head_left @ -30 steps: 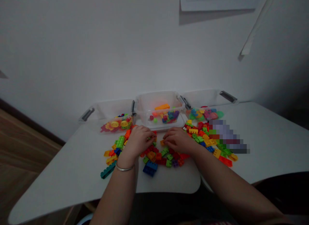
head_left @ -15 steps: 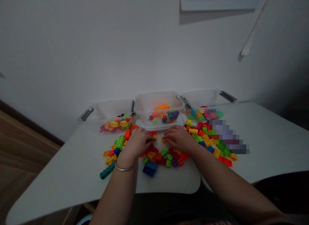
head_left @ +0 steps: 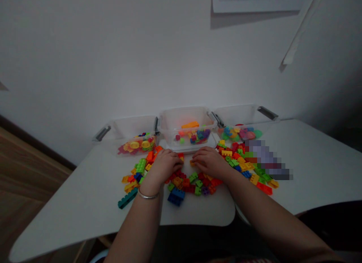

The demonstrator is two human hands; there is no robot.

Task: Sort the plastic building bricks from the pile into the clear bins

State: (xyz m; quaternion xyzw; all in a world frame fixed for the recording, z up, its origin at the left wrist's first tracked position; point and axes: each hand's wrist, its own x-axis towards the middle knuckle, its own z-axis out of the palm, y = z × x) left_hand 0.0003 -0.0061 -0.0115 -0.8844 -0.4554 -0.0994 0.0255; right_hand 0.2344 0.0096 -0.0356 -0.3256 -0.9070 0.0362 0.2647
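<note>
The right hand [head_left: 207, 161] has its fingers bent together, tips at a small orange-yellow toy brick [head_left: 192, 163] on its left side; whether they pinch it I cannot tell. The left hand [head_left: 166, 165] curls palm-down beside red and orange studded bricks [head_left: 181, 157], its grip hidden. Nearer the person lie glossy green, red and purple bricks and a blue block [head_left: 176, 197]. Behind stands a clear plastic bin [head_left: 186, 121] of mixed pieces. A wall sheet [head_left: 257, 1] bears a printed grid, too faint to read. White tabletop [head_left: 198, 214] shows between the hands and along the rounded front edge.
</note>
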